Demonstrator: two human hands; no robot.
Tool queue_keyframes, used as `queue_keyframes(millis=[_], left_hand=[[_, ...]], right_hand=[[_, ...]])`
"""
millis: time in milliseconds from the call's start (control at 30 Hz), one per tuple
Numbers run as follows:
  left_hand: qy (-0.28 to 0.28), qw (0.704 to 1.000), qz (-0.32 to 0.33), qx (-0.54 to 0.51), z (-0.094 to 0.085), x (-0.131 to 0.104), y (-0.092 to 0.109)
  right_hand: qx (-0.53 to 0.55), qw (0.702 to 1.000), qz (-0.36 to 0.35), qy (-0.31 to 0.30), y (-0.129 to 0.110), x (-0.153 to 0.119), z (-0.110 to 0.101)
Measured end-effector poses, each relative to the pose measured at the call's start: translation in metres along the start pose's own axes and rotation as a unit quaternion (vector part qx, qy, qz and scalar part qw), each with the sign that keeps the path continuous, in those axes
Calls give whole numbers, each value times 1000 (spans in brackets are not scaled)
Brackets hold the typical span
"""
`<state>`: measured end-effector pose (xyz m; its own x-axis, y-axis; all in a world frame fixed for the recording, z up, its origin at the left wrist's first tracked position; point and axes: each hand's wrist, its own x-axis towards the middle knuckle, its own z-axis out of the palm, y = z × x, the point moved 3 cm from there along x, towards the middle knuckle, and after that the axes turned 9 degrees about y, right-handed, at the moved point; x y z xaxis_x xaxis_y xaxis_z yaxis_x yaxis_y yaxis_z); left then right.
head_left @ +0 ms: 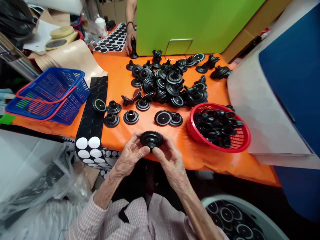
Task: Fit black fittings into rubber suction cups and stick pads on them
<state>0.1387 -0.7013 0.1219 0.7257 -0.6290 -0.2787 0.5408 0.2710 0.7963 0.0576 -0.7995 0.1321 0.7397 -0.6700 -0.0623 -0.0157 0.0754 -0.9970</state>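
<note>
A black disc-shaped part with a short stem point(151, 139) is held between my two hands at the table's front edge, its stem pointing toward me. My left hand point(131, 153) grips its left side, the thumb by the stem. On the right side, the fingers and thumb of my right hand point(171, 158) close on the same part. Just beyond lie a disc with a pale ring point(163, 118) and a stemmed disc point(131, 117). A heap of similar black parts point(172, 78) covers the middle of the orange table point(115, 68).
A red basket point(246, 140) with black rings stands at right. A blue basket point(67, 110) sits at left beside a black strip with white circles point(95, 90). Behind are a green panel point(195, 23) and another person's hand point(130, 40). A pale tub point(267, 216) holds discs at lower right.
</note>
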Motion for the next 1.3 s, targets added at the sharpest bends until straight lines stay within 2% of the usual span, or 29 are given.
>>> queue_keyframes(millis=[133,267,367,433,533,633,767,867,967,1067,1133,1200,1300], left_hand=[[15,999,35,33,0,-3,-3],[44,995,70,55,2,-4,-5],[73,997,25,23,5,-1,-6],[81,996,-30,-22,9,2,-5],[76,991,-90,-70,15,4,-4],[65,989,-100,-84,17,6,-6],[78,991,-86,-65,14,5,-12],[93,991,-77,-52,12,4,-17],[104,990,-66,-66,11,3,-19],[105,990,-66,-72,13,3,-19],[106,991,-66,-53,13,4,-17],[107,992,-62,-29,13,6,-14],[106,993,-56,-21,15,7,-12]], right_hand=[[-85,996,-9,30,-1,-4,0],[-105,994,-18,12,-1,1,2],[-117,993,-10,1,4,6,3],[-148,988,-38,21,5,7,1],[-235,957,-161,61,-1,3,-3],[-317,909,-267,48,-6,0,-5],[-384,858,-341,13,-7,2,-2],[-396,837,-375,40,-7,4,3],[-379,840,-376,94,-2,3,7],[-352,860,-344,132,2,3,6],[-323,885,-314,120,3,4,3],[-300,905,-291,77,2,5,0],[-302,906,-294,52,1,7,-2]])
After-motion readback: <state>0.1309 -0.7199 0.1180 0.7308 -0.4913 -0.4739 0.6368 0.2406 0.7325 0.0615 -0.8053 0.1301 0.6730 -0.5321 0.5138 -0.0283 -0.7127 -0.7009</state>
